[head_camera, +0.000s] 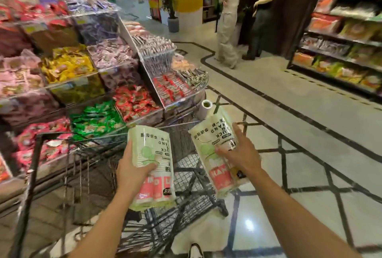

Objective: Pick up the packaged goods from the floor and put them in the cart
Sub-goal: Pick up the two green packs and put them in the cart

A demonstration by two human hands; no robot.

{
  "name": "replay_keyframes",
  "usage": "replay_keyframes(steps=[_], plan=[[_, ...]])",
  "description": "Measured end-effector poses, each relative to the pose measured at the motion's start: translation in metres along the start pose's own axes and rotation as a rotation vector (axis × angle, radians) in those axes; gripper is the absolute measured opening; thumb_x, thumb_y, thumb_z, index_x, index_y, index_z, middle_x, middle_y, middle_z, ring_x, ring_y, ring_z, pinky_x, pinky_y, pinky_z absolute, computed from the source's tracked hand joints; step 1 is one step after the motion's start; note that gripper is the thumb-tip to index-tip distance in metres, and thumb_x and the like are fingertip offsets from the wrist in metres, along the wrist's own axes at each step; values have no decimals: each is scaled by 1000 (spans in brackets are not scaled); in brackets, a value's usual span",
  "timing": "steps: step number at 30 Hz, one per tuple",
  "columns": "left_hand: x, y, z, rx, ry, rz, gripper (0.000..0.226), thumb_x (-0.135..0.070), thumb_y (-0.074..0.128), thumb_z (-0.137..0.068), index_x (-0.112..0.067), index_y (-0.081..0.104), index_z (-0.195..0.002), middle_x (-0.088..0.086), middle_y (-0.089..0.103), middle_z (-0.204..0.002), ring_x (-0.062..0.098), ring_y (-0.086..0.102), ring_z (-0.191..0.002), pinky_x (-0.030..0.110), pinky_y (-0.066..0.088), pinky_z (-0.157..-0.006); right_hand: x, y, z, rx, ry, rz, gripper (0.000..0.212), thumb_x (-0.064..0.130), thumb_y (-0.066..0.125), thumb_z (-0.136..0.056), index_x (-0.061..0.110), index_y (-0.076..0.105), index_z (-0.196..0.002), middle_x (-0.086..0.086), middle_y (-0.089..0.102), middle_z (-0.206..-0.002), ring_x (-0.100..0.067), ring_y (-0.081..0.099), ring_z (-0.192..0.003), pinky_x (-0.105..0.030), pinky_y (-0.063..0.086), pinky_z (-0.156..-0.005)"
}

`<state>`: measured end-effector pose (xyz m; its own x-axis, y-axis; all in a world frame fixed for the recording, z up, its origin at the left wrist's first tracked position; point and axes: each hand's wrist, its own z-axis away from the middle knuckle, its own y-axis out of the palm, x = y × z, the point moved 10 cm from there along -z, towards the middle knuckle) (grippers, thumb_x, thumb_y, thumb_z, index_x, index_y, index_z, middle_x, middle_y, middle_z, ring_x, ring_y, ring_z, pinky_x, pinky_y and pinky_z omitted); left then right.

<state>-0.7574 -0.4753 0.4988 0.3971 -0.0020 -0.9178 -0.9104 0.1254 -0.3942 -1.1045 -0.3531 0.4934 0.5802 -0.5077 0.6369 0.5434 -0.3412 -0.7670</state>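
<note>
Over the cart (51, 177) basket, left hand (132, 172) grasps one pack (152, 154) at 6 o'clock, right hand (240, 154) grips a second pack (215, 139) at 3 o'clock (outside the rim), so swing it inward and lower both before letting go.

Both pale green packs carry upside-down print. On the left pack (152, 166), held over the cart, black letters read "UCK" and "AND" beside a row of Chinese characters too blurred to make out. The right pack (217, 150) shows "UCK", "AND" and white "HAHA" on its pink band. Shelf labels are unreadable.
</note>
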Motion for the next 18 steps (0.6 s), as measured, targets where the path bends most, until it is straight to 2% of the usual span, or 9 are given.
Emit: replay_keyframes(steps=[2, 5, 8, 10, 11, 12, 15, 16, 18], plan=[[18, 18, -27, -2, -34, 4, 106, -8, 90, -70, -36, 34, -155, -23, 60, -102, 0, 63, -86, 25, 47, -70, -4, 20, -32, 25, 1, -44, 109, 76, 72, -70, 47, 13, -157, 5, 71, -116, -21, 69, -103, -44, 57, -84], [45, 43, -67, 21, -93, 47, 106, -5, 89, -70, -38, 34, -155, -24, 64, -106, -13, 64, -78, 20, 55, -68, -6, 56, -83, 84, 5, -92, 108, 68, 77, -71, 47, 15, -158, 5, 73, -112, -21, 71, -100, -44, 58, -84], [75, 61, -103, 18, -150, 109, 109, -2, 89, -69, -42, 34, -154, -11, 64, -128, -8, 65, -95, 13, 56, -67, -1, 95, -124, 177, 37, -90, 98, 55, 81, -79, 50, 20, -155, 9, 67, -107, -11, 61, -90, -36, 51, -83], [95, 74, -122, 6, -190, 152, 112, -2, 90, -68, -47, 33, -153, -10, 62, -135, 3, 66, -106, 27, 59, -80, -1, 121, -148, 202, 21, -100, 94, 52, 82, -78, 48, 26, -153, 16, 64, -103, -8, 60, -90, -33, 49, -83], [108, 81, -130, 2, -210, 158, 113, -3, 90, -68, -48, 32, -153, -10, 62, -137, 7, 66, -110, 33, 59, -86, -4, 138, -160, 219, 4, -109, 96, 54, 82, -76, 44, 27, -155, 17, 64, -105, -10, 64, -96, -34, 51, -84], [120, 89, -134, 1, -230, 165, 113, -2, 90, -68, -49, 31, -153, -11, 61, -139, 7, 66, -110, 34, 59, -87, -12, 155, -169, 246, 20, -96, 100, 55, 82, -76, 40, 26, -157, 17, 63, -106, -12, 63, -97, -33, 52, -84], [169, 117, -138, -9, -338, 189, 113, 3, 87, -70, -49, 31, -153, -14, 62, -134, 7, 70, -105, 25, 61, -74, -45, 206, -190, 333, 70, -71, 103, 55, 82, -77, 39, 22, -159, 13, 65, -112, -15, 65, -98, -32, 51, -82], [188, 127, -137, -12, -388, 195, 113, 3, 87, -69, -49, 33, -152, -13, 64, -132, 11, 70, -106, 27, 62, -73, -57, 220, -196, 358, 102, -63, 105, 59, 81, -76, 40, 19, -159, 6, 66, -125, -20, 67, -108, -38, 53, -85], [218, 148, -137, -26, -463, 195, 113, 2, 89, -66, -49, 34, -152, -11, 65, -131, 13, 68, -109, 31, 62, -73, -83, 247, -210, 403, 145, -9, 114, 71, 76, -74, 42, 9, -161, -6, 55, -148, -31, 62, -123, -47, 53, -90]])
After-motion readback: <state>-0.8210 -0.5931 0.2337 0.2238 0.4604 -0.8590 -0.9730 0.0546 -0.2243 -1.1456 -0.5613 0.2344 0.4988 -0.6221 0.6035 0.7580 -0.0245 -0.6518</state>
